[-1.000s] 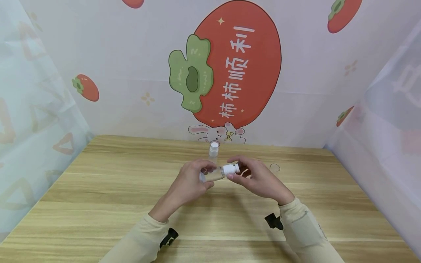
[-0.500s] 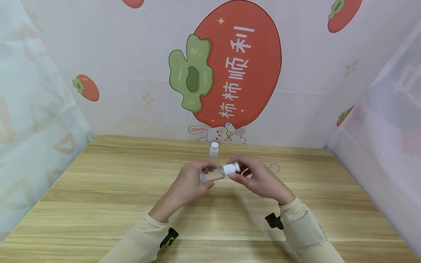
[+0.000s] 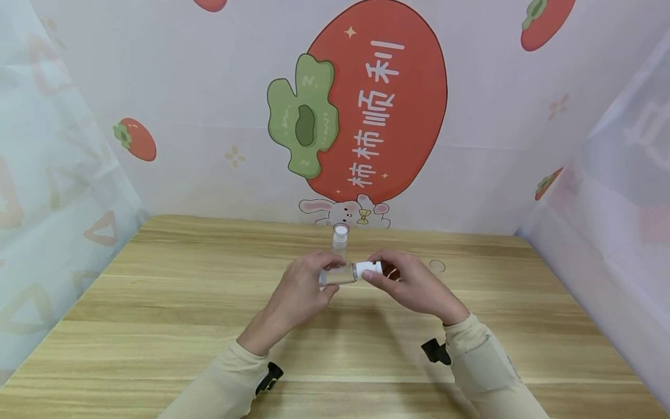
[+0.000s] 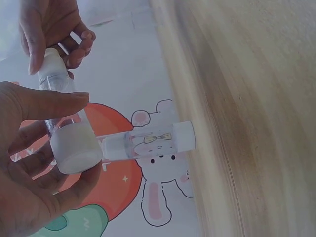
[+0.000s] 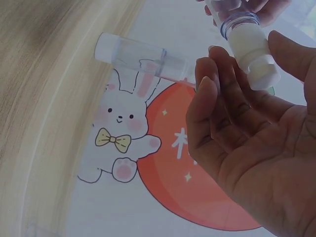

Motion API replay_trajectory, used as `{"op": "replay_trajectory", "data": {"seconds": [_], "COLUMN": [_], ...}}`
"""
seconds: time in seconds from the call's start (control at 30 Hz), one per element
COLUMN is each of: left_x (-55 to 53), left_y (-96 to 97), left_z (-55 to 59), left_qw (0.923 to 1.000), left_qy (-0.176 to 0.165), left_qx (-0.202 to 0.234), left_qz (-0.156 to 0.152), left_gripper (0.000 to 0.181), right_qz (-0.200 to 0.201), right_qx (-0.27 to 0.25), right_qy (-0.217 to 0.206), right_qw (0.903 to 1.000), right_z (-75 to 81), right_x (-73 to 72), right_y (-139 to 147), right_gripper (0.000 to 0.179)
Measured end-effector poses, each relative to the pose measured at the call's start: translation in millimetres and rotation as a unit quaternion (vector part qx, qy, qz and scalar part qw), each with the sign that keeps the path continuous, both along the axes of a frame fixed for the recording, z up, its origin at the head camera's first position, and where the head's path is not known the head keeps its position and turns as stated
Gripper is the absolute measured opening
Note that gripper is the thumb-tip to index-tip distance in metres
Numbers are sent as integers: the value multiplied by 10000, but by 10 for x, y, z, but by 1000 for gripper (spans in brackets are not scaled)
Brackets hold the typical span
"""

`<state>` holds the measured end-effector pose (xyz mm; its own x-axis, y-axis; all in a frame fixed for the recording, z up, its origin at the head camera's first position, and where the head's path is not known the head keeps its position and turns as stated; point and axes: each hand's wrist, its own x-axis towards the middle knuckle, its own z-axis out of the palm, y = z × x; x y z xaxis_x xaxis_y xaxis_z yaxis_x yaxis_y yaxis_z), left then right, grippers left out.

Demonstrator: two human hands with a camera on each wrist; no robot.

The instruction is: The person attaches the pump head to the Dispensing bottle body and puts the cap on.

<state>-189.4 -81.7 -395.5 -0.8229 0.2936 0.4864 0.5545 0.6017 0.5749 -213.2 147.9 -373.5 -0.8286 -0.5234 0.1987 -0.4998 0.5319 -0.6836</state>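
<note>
Left grip (image 3: 303, 286) holds the clear bottle (image 3: 341, 276), now more level, at six o'clock from the standing bottle (image 3: 339, 244); right grip (image 3: 410, 284), thumb shifted across, pinches the white top (image 3: 365, 267), so both ends are held.

The left sleeve (image 3: 222, 379) was cream and creased near its snug cuff (image 3: 252, 355) — the right sleeve (image 3: 497, 381) matched it, with a flat, squarish patch (image 3: 484, 361). An angular black fitting (image 3: 269, 377) jutted from the left one's inner side — a second black fitting (image 3: 434, 351) from the right's.
</note>
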Motion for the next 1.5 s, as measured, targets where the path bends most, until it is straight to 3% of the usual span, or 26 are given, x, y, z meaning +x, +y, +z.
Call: {"op": "replay_trajectory", "data": {"seconds": [0.63, 0.97, 1.17, 1.5], "left_x": [-17, -22, -34, -40], "left_y": [-6, -21, -28, -22], "left_z": [-4, 16, 6, 2], "left_qw": [9988, 9940, 9902, 9894], "left_qy": [-387, -963, -1255, -1322], "left_qx": [281, 488, 499, 458], "left_qz": [-109, -196, -346, -380], "left_gripper": [43, 39, 36, 37], "right_qz": [-32, 367, 574, 618], "right_qx": [-176, -494, -521, -403], "right_qy": [116, 629, 779, 893], "right_qw": [9998, 9961, 9939, 9933], "right_z": [12, 22, 16, 16], "right_x": [11, 6, -2, 13], "right_y": [18, 63, 61, 41], "right_gripper": [30, 45, 44, 37]}}
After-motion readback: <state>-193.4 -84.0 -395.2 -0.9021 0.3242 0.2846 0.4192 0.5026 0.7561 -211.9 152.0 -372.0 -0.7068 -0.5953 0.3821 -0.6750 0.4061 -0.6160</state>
